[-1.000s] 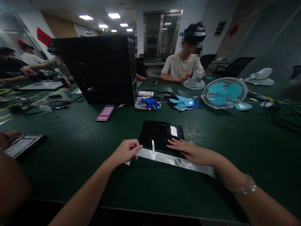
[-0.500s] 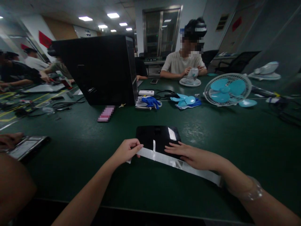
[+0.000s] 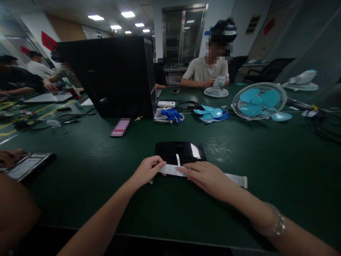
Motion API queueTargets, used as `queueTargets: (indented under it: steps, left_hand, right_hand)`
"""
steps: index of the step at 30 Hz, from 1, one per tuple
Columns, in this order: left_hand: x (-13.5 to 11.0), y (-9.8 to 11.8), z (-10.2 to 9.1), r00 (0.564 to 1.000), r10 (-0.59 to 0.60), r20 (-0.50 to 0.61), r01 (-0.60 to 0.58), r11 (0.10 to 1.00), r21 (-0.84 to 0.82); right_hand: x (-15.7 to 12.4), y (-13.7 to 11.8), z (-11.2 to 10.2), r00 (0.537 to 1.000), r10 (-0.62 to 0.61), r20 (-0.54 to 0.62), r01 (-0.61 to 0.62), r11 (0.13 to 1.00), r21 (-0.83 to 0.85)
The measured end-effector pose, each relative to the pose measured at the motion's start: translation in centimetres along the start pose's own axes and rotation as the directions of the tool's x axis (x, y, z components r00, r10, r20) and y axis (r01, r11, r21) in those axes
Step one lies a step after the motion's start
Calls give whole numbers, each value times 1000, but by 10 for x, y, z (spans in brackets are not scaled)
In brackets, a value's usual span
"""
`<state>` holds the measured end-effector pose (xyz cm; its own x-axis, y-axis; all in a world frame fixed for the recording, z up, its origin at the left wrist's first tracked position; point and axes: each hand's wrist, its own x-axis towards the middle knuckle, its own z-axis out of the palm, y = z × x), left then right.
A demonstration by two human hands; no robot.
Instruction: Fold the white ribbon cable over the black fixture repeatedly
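Note:
A long, flat, pale strip that looks like a ribbon cable (image 3: 170, 169) lies across the near edge of a glossy black panel (image 3: 166, 149). My left hand (image 3: 147, 170) pinches its left end between thumb and fingers. Stretched out over the strip's middle, my right hand (image 3: 209, 177) presses on it with its fingertips and hides part of it. The strip's right end, with a thicker pale tip, shows beyond my wrist. A narrow white piece stands up across the strip on the panel.
A black computer tower (image 3: 112, 78) stands behind. A phone (image 3: 120, 127), a blue glove (image 3: 172, 114), light-blue fan blades (image 3: 211, 112) and a fan (image 3: 257, 101) lie farther back. At left, another person's hand rests on a hard-drive-like metal device (image 3: 28, 166). A co-worker (image 3: 206, 71) sits opposite.
My right hand has slid left along the ribbon cable toward my left hand. The cable's right end has lifted farther back and now lies more level.

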<state>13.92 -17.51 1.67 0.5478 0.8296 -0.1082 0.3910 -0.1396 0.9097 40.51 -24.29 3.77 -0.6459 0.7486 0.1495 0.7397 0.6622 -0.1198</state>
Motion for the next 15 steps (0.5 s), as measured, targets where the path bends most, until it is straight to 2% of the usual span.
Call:
queueTargets:
  steps: [2,4,6,8,15]
  left_hand:
    - [-2,2,-1,1000,-7,-18,9,996,89]
    - [-4,4,-4,997,2,-71,16,967,256]
    - [-5,5,-5,991,47,-129,15,898,439]
    - [-6,6,-7,985,83,-149,14,832,555]
    - [-4,4,-7,981,56,-184,72,780,621]
  right_hand:
    - [3,1,4,1000,-3,9,4,997,-73]
    - [4,3,4,1000,1,8,1,988,-151]
    - [5,6,4,1000,-3,10,5,979,-204]
    - [5,8,5,1000,-8,7,10,974,-228]
    - [4,7,10,999,33,25,-28,985,-168]
